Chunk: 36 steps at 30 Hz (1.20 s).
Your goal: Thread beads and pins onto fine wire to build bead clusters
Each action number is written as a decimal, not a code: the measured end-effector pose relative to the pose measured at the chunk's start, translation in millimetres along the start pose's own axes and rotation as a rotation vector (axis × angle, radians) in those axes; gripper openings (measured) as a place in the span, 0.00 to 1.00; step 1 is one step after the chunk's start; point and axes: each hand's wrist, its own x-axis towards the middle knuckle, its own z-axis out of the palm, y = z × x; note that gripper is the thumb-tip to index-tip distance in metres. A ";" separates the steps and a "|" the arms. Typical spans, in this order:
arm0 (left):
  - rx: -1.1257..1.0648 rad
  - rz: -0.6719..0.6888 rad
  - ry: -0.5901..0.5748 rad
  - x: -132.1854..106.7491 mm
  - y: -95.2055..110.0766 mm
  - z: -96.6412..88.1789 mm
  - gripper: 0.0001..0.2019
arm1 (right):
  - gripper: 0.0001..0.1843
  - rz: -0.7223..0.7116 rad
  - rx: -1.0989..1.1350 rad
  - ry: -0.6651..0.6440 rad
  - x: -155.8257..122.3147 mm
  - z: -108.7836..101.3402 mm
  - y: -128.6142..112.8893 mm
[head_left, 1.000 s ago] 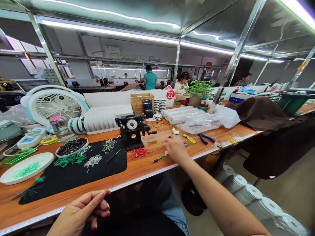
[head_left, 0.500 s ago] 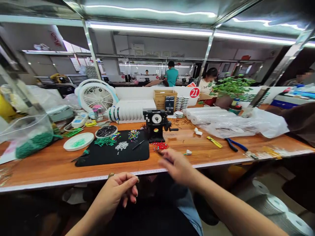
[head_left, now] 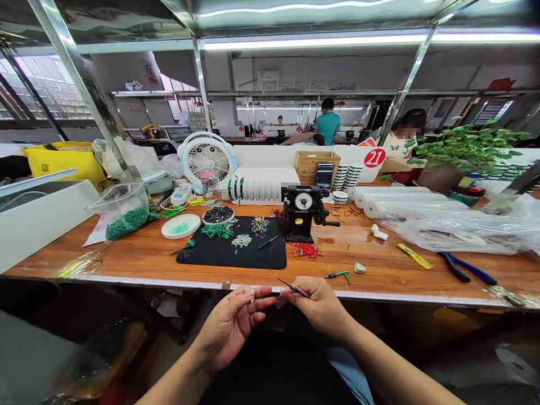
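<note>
A white 21 in a large red disc [head_left: 374, 158] stands on the white panel [head_left: 350, 154] behind the workbench, and smaller red discs bear 13 [head_left: 242, 129] and 14 [head_left: 299, 128] farther back. A red barred-circle prohibition sign [head_left: 151, 72] shows at upper left, its lettering unreadable, as are the dark characters on the cardboard box [head_left: 306, 166].

1. A long, bright light strip [head_left: 312, 41] runs beneath a shiny metal canopy [head_left: 312, 18].
2. Windows [head_left: 48, 84] admit daylight at far left.
3. A greyish back wall [head_left: 358, 68] stands beyond slim metal posts [head_left: 202, 84].
4. A wood-grained table [head_left: 139, 261] spans the foreground.
</note>
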 end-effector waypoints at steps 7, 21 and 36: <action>-0.109 0.067 -0.105 -3.3 -10.9 -0.4 0.08 | 0.23 0.074 0.201 0.044 -22.0 12.0 -8.4; -0.082 0.101 -0.139 -5.8 -20.7 -1.5 0.11 | 0.31 0.266 0.432 -0.154 -33.7 47.0 0.0; -0.154 0.073 -0.140 -0.8 -17.4 -2.3 0.13 | 0.24 -0.042 -0.240 0.185 -22.2 -32.1 8.6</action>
